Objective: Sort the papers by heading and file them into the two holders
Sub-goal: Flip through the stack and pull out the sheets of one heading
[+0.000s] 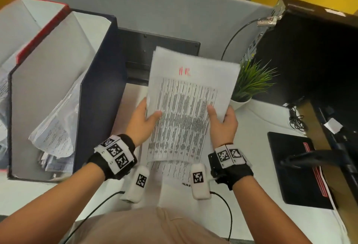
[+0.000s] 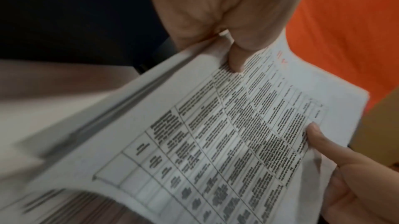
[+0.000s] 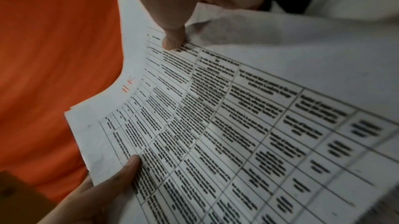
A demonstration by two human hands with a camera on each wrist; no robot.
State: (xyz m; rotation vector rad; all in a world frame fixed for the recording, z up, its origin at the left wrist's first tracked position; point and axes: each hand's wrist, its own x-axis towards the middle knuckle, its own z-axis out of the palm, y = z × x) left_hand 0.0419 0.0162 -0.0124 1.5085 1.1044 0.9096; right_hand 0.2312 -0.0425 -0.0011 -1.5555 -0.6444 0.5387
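Observation:
I hold a stack of printed papers (image 1: 186,108) upright over the desk. Its top sheet is a table with a red handwritten heading (image 1: 184,71). My left hand (image 1: 149,115) pinches the stack's left edge with the thumb on top. My right hand (image 1: 219,117) pinches the right edge the same way. The left wrist view shows my left hand (image 2: 235,53) with its thumb on the stack (image 2: 215,133). The right wrist view shows my right hand (image 3: 172,38) on the stack (image 3: 237,125). A dark navy holder (image 1: 96,88) with curled papers inside stands at left, a red-edged holder (image 1: 40,28) behind it.
More printed sheets (image 1: 174,174) lie on the white desk under my wrists. A small potted plant (image 1: 249,82) stands just right of the stack. A black computer case (image 1: 310,53) and a black stand base (image 1: 296,168) fill the right side. A grey partition closes the back.

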